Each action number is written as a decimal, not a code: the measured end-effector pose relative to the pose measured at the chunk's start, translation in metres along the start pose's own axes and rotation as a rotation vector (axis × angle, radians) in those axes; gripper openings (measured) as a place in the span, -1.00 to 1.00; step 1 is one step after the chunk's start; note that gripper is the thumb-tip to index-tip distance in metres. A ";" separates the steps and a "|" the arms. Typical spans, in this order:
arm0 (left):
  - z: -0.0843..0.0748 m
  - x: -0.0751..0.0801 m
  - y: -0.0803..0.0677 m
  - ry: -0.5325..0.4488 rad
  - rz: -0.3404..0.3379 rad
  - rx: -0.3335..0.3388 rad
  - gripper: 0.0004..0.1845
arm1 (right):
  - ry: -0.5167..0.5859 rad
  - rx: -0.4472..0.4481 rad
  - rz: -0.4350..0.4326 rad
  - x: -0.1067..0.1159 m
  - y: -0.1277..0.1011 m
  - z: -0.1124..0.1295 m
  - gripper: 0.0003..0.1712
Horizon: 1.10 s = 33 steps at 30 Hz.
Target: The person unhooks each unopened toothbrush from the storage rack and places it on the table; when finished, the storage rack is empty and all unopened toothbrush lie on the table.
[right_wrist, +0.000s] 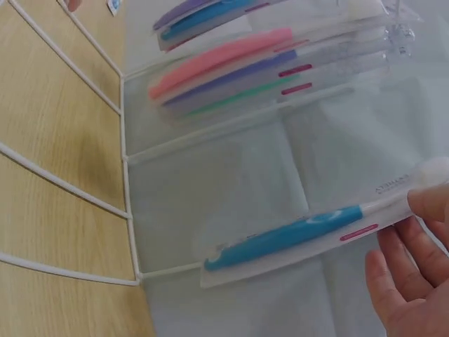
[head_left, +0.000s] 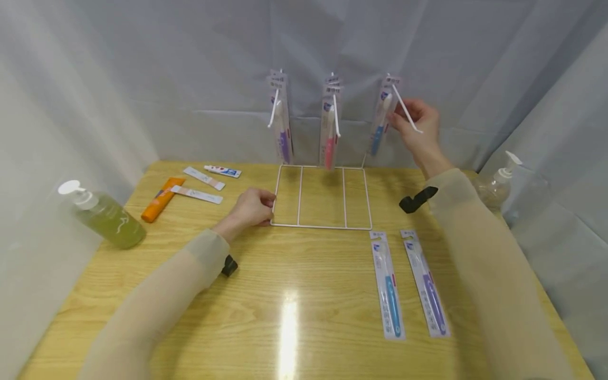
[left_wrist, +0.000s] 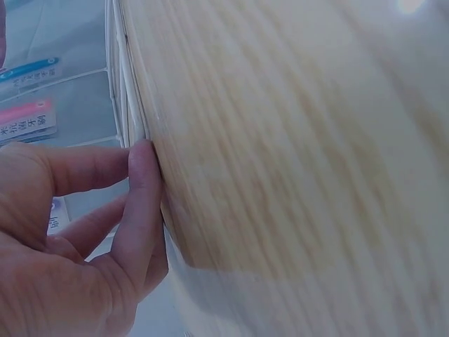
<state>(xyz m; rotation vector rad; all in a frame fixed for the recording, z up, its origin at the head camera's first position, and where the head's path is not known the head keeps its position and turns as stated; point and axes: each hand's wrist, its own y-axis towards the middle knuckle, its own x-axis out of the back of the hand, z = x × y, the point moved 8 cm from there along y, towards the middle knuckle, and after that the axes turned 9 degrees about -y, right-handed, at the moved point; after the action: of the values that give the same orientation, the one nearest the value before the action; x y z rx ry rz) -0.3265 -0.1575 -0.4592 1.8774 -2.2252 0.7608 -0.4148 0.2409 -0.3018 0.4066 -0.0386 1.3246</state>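
Toothbrush pack, the blue one [head_left: 380, 124], hangs at the right-hand hook of the white wire rack [head_left: 321, 196], up at the far edge of the bench [head_left: 304, 295], and my right hand [head_left: 418, 126] is on it at the top, fingers pinching the card near the hook arm [head_left: 406, 111]. From the right wrist view the pack [right_wrist: 295, 239] lies slack against the curtain and only my fingertips [right_wrist: 421, 210] hold its end, so the grip looks thin to me.

My left hand [head_left: 252, 207] is curled on the rack's base at its near left corner, fingers [left_wrist: 144, 203] pressing the wire against the wood to steady it.

What worries me: that hook arm slants out and down, so if the hole is not properly seated, I reckon the pack slides off and drops toward the bench's far edge. A tug sideways could also rock the rack, and the purple pack [head_left: 281, 119] and pink pack [head_left: 330, 126] on the other two hooks would swing or slip. If my left hand eases off, the light frame could tip toward me.

Two more packs [head_left: 388, 285] [head_left: 425, 282] lie flat near the right edge, close under my right sleeve; a careless forearm could sweep them. The pump bottle [head_left: 104, 214] at the left edge sits well apart.
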 end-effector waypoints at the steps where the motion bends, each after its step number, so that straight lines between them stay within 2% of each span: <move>1: 0.000 0.000 0.000 0.002 0.002 -0.001 -0.26 | 0.008 -0.007 -0.006 -0.001 0.000 -0.001 -0.76; 6: -0.001 0.001 0.000 0.005 0.006 0.000 -0.26 | 0.016 -0.008 -0.026 -0.004 0.000 -0.003 -0.71; 15: 0.000 0.003 0.000 0.018 0.001 -0.004 -0.27 | 0.026 -0.025 -0.041 -0.008 -0.001 -0.002 -0.78; 23: 0.001 0.002 0.000 0.017 -0.004 0.000 -0.30 | 0.078 -0.006 -0.085 0.015 -0.003 0.000 -0.73; 27: -0.001 0.001 -0.001 0.013 -0.002 -0.002 -0.30 | 0.077 0.026 -0.092 0.029 -0.017 -0.004 -0.67; 33: -0.002 0.002 -0.001 0.010 0.002 -0.007 -0.29 | 0.035 0.132 -0.084 0.045 -0.058 -0.012 -0.51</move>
<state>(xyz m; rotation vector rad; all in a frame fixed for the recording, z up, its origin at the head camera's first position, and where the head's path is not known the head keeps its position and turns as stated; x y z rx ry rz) -0.3261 -0.1585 -0.4564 1.8645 -2.2211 0.7601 -0.3508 0.2755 -0.3167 0.4919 0.0953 1.2549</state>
